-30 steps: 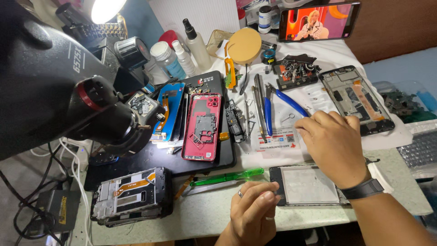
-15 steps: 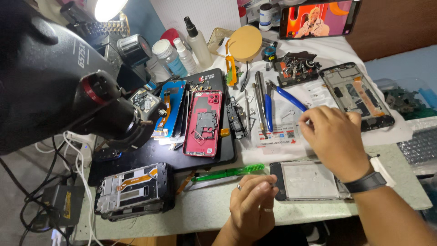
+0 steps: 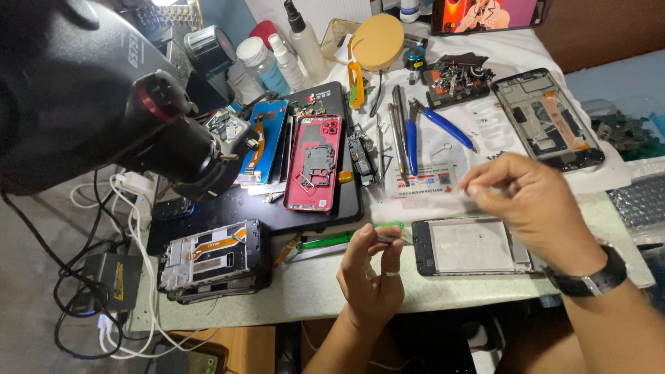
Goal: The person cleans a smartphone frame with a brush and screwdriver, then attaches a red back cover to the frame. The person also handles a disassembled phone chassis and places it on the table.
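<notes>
Left hand [image 3: 372,273] raised over the surface [image 3: 318,291] edge, fingertips pinched on a small dark part; green screwdriver [image 3: 346,237] just beyond it. Phone frame [image 3: 474,247] lies between the hands. Right hand [image 3: 537,208] hovers above the frame, fingertips pinched together; contents too small to tell.

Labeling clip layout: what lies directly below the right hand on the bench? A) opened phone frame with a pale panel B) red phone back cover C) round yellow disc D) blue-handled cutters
A: the right hand hovers just above the opened phone frame at the bench edge; the red back cover and blue-handled cutters lie farther back.
</notes>
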